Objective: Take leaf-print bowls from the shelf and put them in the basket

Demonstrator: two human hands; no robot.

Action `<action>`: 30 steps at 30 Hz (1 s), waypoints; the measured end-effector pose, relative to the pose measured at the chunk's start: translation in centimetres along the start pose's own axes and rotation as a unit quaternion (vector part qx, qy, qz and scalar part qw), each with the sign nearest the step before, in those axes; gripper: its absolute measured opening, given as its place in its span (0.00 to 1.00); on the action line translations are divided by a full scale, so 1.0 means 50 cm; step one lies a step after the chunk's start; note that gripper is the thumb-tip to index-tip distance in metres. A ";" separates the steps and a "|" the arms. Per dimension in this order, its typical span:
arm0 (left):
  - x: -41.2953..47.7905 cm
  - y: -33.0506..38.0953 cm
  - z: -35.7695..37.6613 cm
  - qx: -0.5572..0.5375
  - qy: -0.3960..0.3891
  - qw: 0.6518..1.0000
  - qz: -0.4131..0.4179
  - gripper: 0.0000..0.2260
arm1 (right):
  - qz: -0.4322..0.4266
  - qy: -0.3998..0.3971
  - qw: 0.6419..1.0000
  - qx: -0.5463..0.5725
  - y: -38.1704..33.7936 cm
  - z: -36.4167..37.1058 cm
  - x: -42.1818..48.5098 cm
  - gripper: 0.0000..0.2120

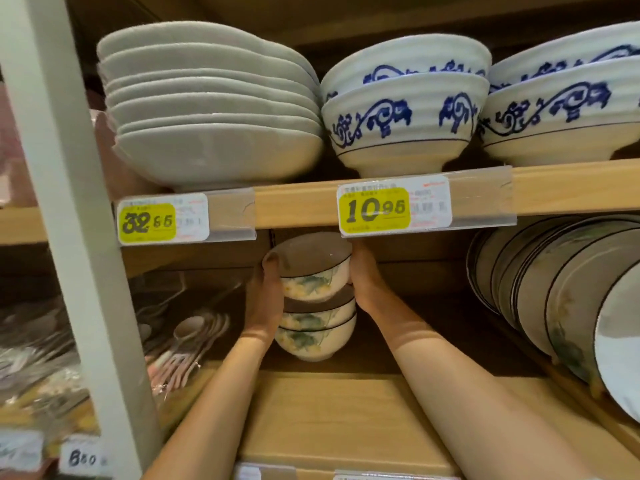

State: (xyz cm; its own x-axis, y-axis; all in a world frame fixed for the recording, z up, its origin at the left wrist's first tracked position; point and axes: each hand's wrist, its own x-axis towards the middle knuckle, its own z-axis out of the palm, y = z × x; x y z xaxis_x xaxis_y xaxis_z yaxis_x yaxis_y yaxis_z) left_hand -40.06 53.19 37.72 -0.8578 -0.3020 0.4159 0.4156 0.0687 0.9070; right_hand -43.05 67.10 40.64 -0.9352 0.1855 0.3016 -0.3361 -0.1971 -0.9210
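Left hand [265,296] and right hand [363,275] have their fingers [272,261] wrapped round the top leaf-print bowl [313,268], which sits tilted over two stacked bowls [317,329] on the shelf [329,410].

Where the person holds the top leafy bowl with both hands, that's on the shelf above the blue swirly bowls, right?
Not quite. The head view shows the left hand and right hand holding the top leaf-print bowl, but that shelf is below the blue swirly bowls, not above them.
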 end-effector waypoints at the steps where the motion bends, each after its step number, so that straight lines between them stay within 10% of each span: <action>1: -0.001 -0.008 0.001 -0.001 -0.002 1.000 -0.001 0.27 | 0.000 0.000 1.000 -0.007 0.008 -0.002 0.004 0.16; 30: -0.002 -0.066 0.010 0.022 0.071 0.995 -0.062 0.18 | 0.094 0.037 0.995 -0.020 0.110 -0.030 0.002 0.17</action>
State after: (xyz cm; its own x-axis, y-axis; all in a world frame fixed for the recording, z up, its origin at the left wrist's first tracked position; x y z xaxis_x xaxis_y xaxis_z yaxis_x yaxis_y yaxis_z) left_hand -41.51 53.48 34.71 -0.8486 -0.4426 0.2897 0.2928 0.0629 0.9541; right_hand -44.83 67.47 35.22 -0.9696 0.2207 0.1059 -0.1505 -0.1962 -0.9689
